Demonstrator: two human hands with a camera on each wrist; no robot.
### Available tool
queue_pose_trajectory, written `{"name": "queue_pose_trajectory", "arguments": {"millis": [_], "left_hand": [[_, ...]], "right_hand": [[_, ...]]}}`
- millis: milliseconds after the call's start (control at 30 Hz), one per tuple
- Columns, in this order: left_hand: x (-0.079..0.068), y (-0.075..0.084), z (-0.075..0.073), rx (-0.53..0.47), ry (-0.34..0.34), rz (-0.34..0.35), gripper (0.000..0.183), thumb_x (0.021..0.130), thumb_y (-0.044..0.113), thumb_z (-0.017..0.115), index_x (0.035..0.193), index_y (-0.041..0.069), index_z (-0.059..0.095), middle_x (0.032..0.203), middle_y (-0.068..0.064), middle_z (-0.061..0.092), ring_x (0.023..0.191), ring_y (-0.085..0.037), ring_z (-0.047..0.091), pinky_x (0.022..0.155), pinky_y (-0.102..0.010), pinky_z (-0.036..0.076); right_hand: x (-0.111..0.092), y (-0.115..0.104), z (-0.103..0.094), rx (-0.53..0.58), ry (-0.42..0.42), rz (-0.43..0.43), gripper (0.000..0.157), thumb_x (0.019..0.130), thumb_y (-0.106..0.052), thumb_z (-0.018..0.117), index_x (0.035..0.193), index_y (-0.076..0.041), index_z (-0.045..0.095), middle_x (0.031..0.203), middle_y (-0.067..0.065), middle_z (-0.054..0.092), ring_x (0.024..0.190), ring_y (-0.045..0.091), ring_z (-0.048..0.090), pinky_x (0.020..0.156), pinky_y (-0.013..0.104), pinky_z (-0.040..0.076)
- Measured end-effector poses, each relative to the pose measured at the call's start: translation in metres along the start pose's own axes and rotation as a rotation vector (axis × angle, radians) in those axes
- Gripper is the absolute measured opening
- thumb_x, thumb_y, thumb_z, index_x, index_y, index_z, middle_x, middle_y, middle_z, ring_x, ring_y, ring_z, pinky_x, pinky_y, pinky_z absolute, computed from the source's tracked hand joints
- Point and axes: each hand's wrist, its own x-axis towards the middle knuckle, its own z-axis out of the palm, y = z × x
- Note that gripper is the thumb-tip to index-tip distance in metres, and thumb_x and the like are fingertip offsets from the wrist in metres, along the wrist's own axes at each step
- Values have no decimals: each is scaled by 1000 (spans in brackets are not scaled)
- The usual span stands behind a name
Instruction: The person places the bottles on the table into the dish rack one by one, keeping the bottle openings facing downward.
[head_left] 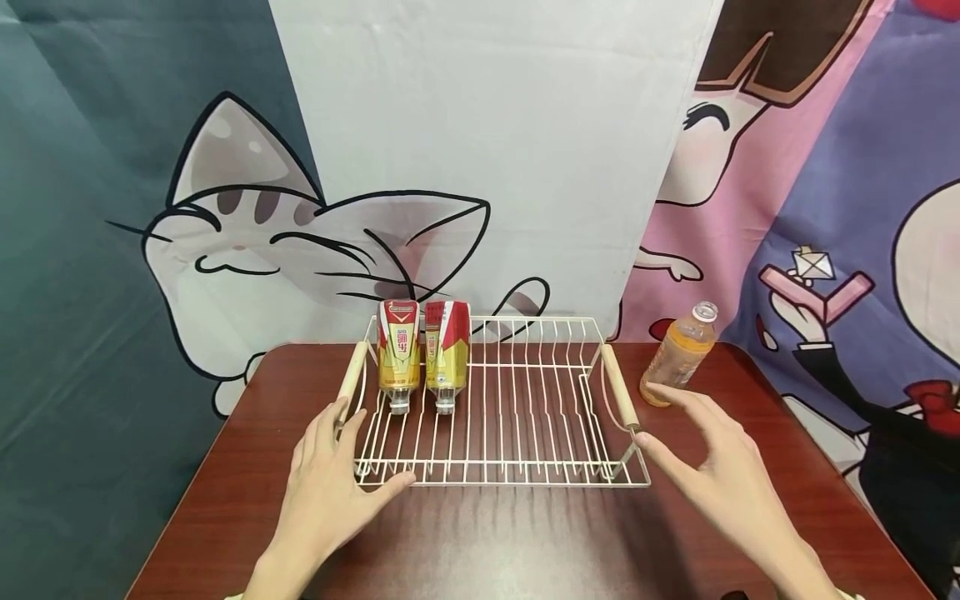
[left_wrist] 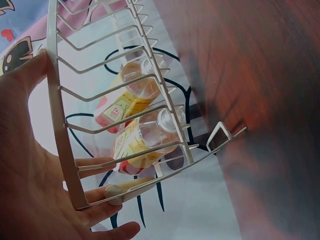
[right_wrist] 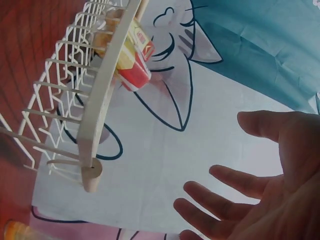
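A white wire rack (head_left: 517, 484) with two wooden handles stands on the table. Two yellow-and-red labelled drink bottles (head_left: 399, 346) (head_left: 447, 346) lie side by side in its left part, clear caps toward me. My left hand (head_left: 326, 487) is at the front left corner, fingers near the lower end of the left handle (head_left: 352, 371). In the left wrist view, its thumb lies at the rack's front rail (left_wrist: 62, 135), with fingers spread behind the wires. My right hand (head_left: 727, 479), thumb and fingers apart and holding nothing, hovers beside the right handle (head_left: 618, 387).
An orange drink bottle (head_left: 677, 358) stands at the back right of the brown table (head_left: 495, 550), beyond my right hand. Behind the table hangs a cartoon-printed cloth (head_left: 480, 150), close to the rack's rear edge.
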Motion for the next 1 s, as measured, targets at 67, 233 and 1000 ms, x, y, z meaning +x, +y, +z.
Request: {"name": "queue_pose_trajectory", "arguments": {"millis": [67,233,1000], "left_hand": [[-1,0,0,-3,-3,-5,109,78,70,89,156,0,57,169,-20,39,155,-43,34,119,-69,32],[-3,0,2,-14,-2,-14,109,78,68,90,156,0,56,169,-19,38,155,-44,34,118,-70,33],[-1,0,1,-1,5,-10,110,79,72,87,156,0,57,168,-18,40,154,-44,36,119,-69,33]], "right_hand": [[-4,1,0,11,17,14,68,83,-10,97,146,-21,72,133,3,75,128,-15,52,105,3,29],[-12,8,3,25,83,108,74,84,-8,96,151,-23,69,134,-12,72,128,-19,49,103,4,30],[-3,63,35,408,463,472,79,93,3,82,163,-15,49,128,-9,66,124,8,60,106,11,43]]}}
